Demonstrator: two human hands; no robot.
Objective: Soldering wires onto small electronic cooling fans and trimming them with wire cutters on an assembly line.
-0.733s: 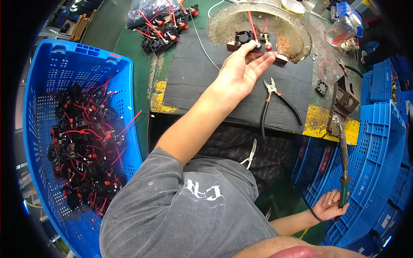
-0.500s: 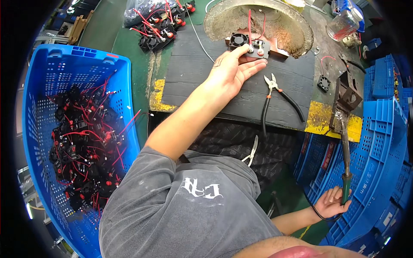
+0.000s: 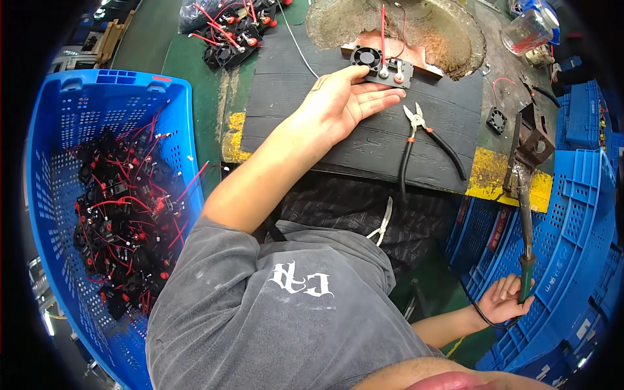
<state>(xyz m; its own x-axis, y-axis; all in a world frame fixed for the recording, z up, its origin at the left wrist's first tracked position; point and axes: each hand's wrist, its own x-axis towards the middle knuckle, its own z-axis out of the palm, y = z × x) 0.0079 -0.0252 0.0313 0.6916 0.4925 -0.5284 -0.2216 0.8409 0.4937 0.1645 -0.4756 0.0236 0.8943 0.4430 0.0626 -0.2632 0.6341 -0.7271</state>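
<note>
My left hand (image 3: 338,104) holds a black panel (image 3: 401,82) that carries a small black fan (image 3: 370,57), two terminals with red parts and red wires pointing up. Its thumb presses near the fan, and the other fingers reach out under the panel's near edge. Far to the right, my right hand (image 3: 504,298) grips the green handle (image 3: 526,278) of a large soldering iron. The iron's tip end lies in a rusty metal holder (image 3: 534,144) at the bench's right edge. Side cutters (image 3: 416,123) with black grips lie spread just right of my left hand.
A copper-coloured bar (image 3: 426,64) and a crusted round basin (image 3: 331,26) stand behind the panel. More fan panels (image 3: 227,45) are piled at back left. A blue crate (image 3: 188,130) full of them stands left. Silver pliers (image 3: 383,224) rest by my lap. A loose fan (image 3: 496,121) lies right.
My left thumb has slid left from beside a terminal toward the fan. The whole view has shifted slightly. My right hand keeps its grip on the soldering iron.
</note>
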